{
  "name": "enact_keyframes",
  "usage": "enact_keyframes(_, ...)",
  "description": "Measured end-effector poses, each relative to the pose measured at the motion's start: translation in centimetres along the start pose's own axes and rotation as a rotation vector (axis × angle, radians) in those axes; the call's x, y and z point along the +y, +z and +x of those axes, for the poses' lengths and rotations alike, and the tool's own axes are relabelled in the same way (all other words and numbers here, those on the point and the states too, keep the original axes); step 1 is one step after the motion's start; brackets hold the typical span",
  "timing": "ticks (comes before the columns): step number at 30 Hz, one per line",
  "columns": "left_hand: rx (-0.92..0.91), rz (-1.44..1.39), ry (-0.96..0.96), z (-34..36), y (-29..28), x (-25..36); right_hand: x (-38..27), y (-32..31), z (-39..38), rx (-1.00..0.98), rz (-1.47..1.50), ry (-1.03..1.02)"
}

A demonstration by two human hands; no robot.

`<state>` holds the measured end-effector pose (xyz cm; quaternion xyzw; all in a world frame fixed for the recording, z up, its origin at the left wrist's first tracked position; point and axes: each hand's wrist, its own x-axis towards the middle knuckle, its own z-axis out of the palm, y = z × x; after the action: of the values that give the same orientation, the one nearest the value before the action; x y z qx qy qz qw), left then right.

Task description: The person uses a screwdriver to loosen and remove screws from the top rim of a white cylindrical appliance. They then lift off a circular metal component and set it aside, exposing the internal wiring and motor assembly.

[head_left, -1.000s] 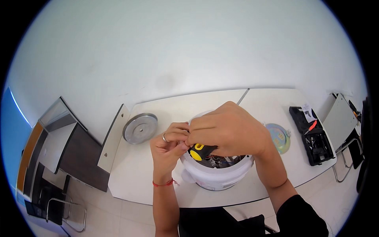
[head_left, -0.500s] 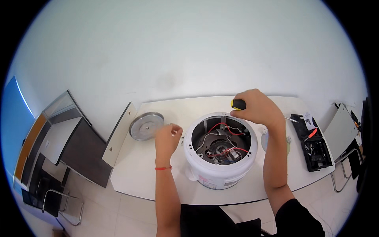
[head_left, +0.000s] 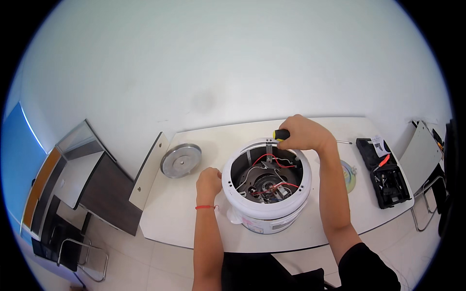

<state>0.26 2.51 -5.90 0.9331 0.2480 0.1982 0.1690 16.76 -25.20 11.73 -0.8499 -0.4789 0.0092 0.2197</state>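
I've got the right hand (head_left: 307,134) above the far rim, grip wrapped round a black-and-yellow screwdriver (head_left: 281,135). Left hand (head_left: 208,183) curled just beside the rim's left side; can't tell whether that grip holds anything. The white appliance (head_left: 266,209) sits open on the desk (head_left: 170,218), red wires (head_left: 286,184) showing inside.

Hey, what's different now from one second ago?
The hands were close together over the white pot; now they're apart. The left hand moved a little left, to the pot's left side. The right hand moved right and away, toward the pot's far side, still holding the yellow-and-black screwdriver. The round metal disc and black tool case stayed put.
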Motion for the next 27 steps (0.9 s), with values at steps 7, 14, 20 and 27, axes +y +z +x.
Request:
enact_keyframes(7,0.011,-0.109,0.023,0.0,0.7,-1.3,-1.0,-1.2,-1.0,0.117,0.001,-0.071)
enact_keyframes(14,0.011,-0.122,0.008,-0.2,0.5,-0.2,-0.9,-3.2,-3.3,0.451,0.064,-0.031)
enact_keyframes(20,-0.009,0.040,0.065,0.3,0.7,-0.5,2.4,-5.5,-5.4,0.731,0.117,0.268)
enact_keyframes(27,-0.055,0.039,0.059,0.4,0.4,-0.7,9.8,-5.4,-4.4,0.774,-0.057,0.605)
